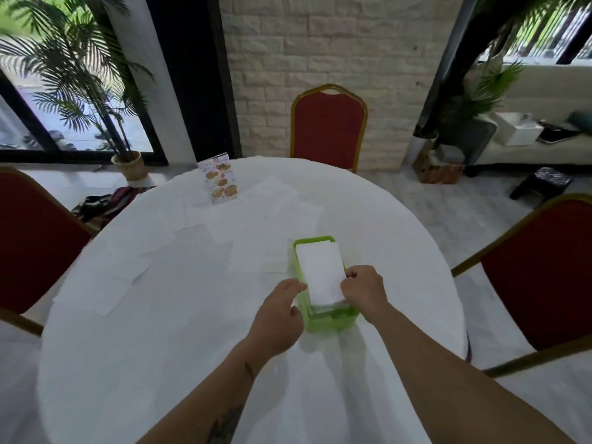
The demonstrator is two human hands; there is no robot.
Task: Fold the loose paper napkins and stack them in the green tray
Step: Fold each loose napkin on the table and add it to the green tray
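Both forearms reach in from the near table edge toward the green tray [330, 318], which sits on the white round table [160, 363], a little right of centre and close to the person

Right hand [363, 288] at tray's right rim, fingers curled, looks to pinch the right edge of the folded napkin [320, 274] on top of the stack; likely steadying it so it lands square on the ones below. Napkin lies flat, long axis running away from the person, filling most of the tray

Left hand [278, 314] just beside tray's left wall, fingers loosely bent, fingertips near the napkin's left edge, holds nothing I can see; cannot tell if it touches napkin or rim. Probably guiding or about to let go and reach out

Judgement: placing step nearly done for this napkin, task far from finished

Further out, loose napkins [198, 248] lie unfolded and flat, scattered across left and middle of the table, some overlapping, hard to count white on white. More loose sheets [272, 190] beyond the tray toward the far edge

Menu card [219, 177] stands upright near far left edge, apart from the tray. Red chair [328, 129] pushed in at far side, red chairs at both sides too, potted palm [128, 161] by the window
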